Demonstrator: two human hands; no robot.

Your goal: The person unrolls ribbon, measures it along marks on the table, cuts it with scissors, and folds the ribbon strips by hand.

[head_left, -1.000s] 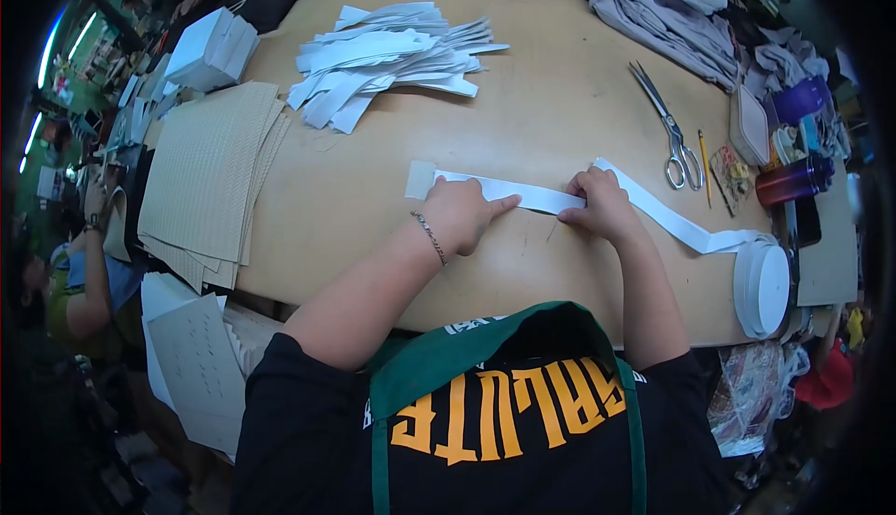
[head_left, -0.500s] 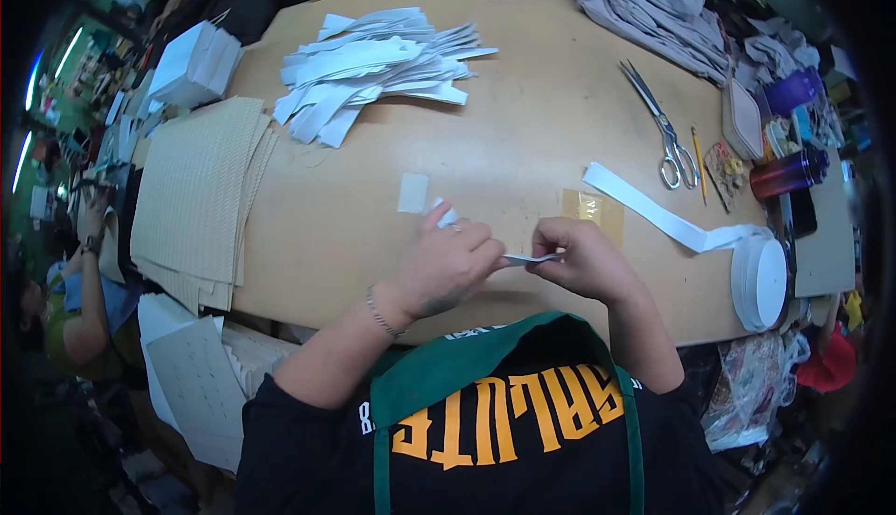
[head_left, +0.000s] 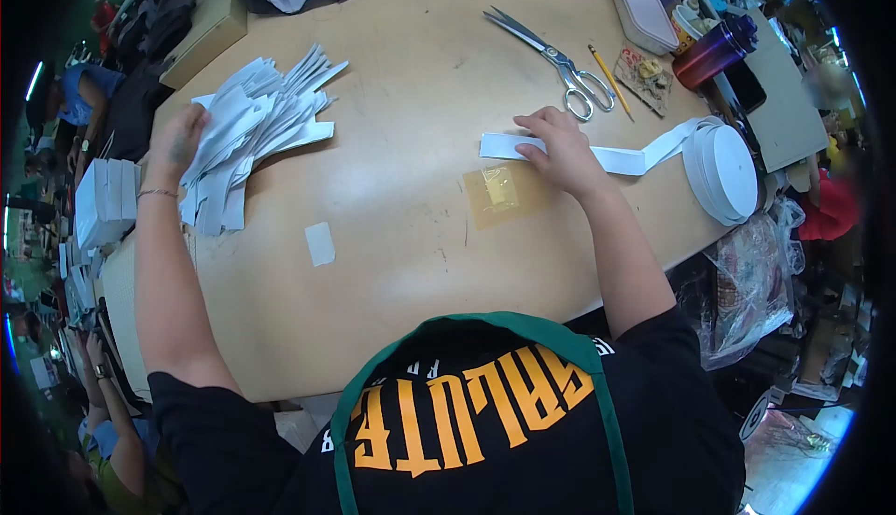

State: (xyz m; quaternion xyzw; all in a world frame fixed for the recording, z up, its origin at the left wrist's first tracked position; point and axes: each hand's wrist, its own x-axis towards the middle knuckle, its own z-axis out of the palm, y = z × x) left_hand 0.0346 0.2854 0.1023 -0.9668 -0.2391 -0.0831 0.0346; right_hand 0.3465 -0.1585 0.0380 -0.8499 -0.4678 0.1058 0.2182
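Note:
At the far left, my left hand (head_left: 177,144) rests against the edge of a heap of folded white strips (head_left: 261,123). Its fingers are partly extended along the heap, and some fingertips are hard to make out. On the right, my right hand (head_left: 558,149) lies over the free end of a white tape (head_left: 618,159), thumb on the tape and index finger apart above it. This tape runs back to a white roll (head_left: 733,171) at the table's right edge. Below the hand is a tan card patch with clear tape (head_left: 499,196).
Scissors (head_left: 560,65), a pencil (head_left: 611,83) and a purple bottle (head_left: 714,51) are at the back right. A small white rectangle (head_left: 320,244) lies left of centre. White blocks (head_left: 107,202) stand at the left edge, near a cardboard box (head_left: 207,34). Other people are at the left.
My hands were together at the centre with a folded white strip. The left has moved out to the heap, the right to the tape end. The camera view has turned.

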